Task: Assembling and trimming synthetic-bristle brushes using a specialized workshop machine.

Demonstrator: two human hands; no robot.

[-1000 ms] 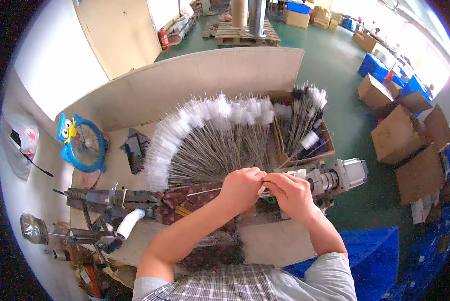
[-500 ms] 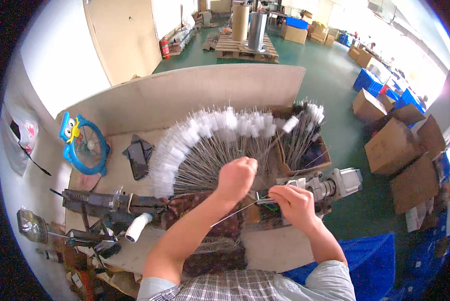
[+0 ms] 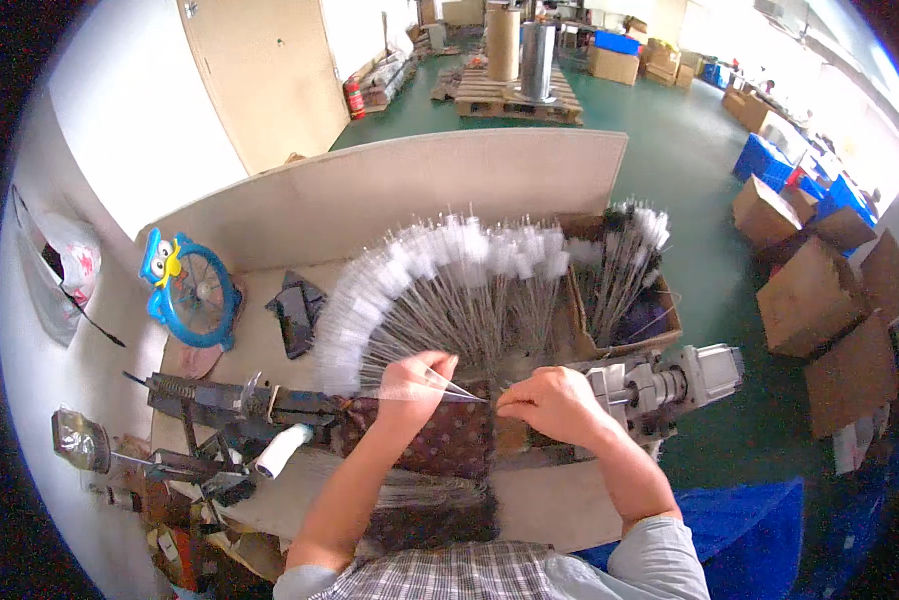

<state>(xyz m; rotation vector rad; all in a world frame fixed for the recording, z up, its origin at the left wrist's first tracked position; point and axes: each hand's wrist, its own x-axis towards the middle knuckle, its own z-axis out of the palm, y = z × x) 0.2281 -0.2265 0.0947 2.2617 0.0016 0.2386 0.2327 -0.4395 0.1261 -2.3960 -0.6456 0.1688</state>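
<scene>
My left hand [image 3: 416,388] is closed in a pinch above a dark patterned cloth [image 3: 454,440]. From its fingers thin pale strands [image 3: 456,391], perhaps wire or bristle, narrow to a point toward my right hand. My right hand [image 3: 551,404] is also closed, its fingertips pressed together at the pointed end, beside the metal machine [image 3: 649,390]; what sits inside those fingers is hidden. Just beyond both hands, many twisted-wire brushes [image 3: 459,250] lie fanned out, white bristle heads outward and wire stems toward me.
At the right, a cardboard box [image 3: 624,345] holds more wire brushes. A blue owl-faced fan [image 3: 184,290] and a phone [image 3: 294,320] lie at the left, with a white handle [image 3: 282,452] nearer. An upright board [image 3: 399,190] edges the back. Below right hangs a blue sheet [image 3: 729,530].
My left hand has moved left and nearer, and pale strands now stretch from it. My right hand has shifted slightly left. The thin rod that slanted between my arms no longer shows there.
</scene>
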